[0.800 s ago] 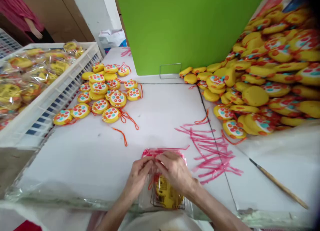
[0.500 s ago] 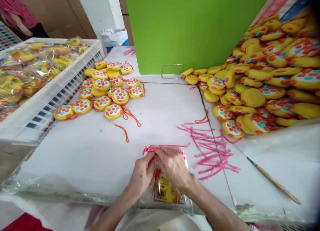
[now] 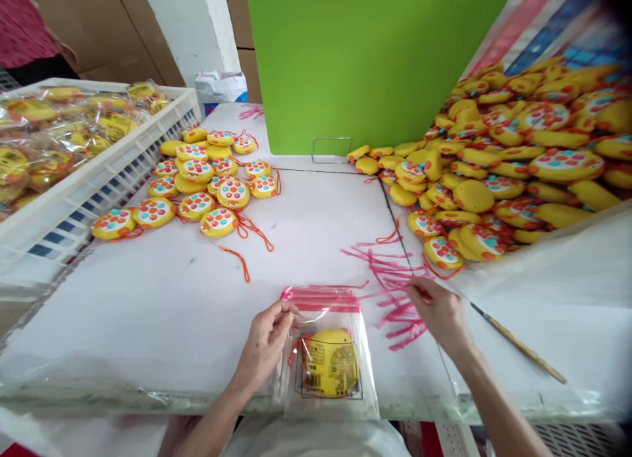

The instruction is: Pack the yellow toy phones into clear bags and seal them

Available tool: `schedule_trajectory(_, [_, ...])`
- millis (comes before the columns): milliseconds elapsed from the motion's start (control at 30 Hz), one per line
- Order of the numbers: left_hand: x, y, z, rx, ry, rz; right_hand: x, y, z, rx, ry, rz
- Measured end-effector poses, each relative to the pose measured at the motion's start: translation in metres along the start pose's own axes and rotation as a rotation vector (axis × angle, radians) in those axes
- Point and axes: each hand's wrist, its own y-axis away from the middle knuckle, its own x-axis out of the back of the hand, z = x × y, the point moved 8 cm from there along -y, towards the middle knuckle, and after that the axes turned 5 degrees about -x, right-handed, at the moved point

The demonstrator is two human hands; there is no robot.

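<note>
A clear plastic bag with a pink band along its top lies at the table's front edge. Inside it, or showing through it, is a yellow oval toy with black print, a barcode and a red cord at its left. My left hand pinches the bag's upper left side between thumb and fingers. To the right, my right hand is over the scattered pink strips, its fingertips pressed together; whatever is between them, if anything, is too small to tell.
A wooden-handled tool lies at the right. Yellow toys with colored dots sit at the left, and a large heap fills the right. A white crate holds bagged toys. A green board stands behind.
My right hand has left the bag's top and moved right, over the pink strips. The bag's front and the printed toy are now uncovered. My left hand has shifted slightly left.
</note>
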Motion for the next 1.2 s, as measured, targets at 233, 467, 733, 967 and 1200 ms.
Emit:
schedule_trajectory(233, [-0.001, -0.005, -0.005, 0.003, 0.090, -0.006, 0.037, 0.025, 0.072, -0.220, 0.452, -0.221])
schedule_trajectory(467, [-0.004, -0.005, -0.005, -0.004, 0.160, 0.006, -0.008, 0.044, -0.041, -0.005, -0.259, -0.591])
schedule_trajectory(733, [0.001, 0.002, -0.005, -0.022, 0.137, 0.023, -0.014, 0.023, -0.065, 0.152, -0.216, -0.336])
schedule_trajectory(967, [0.001, 0.000, -0.009, -0.002, 0.171, 0.042, 0.016, 0.018, 0.011, 0.070, -0.052, -0.238])
schedule_trajectory(1200, [-0.003, 0.000, -0.006, -0.016, 0.208, 0.007, 0.010, 0.033, -0.046, 0.075, -0.237, -0.206])
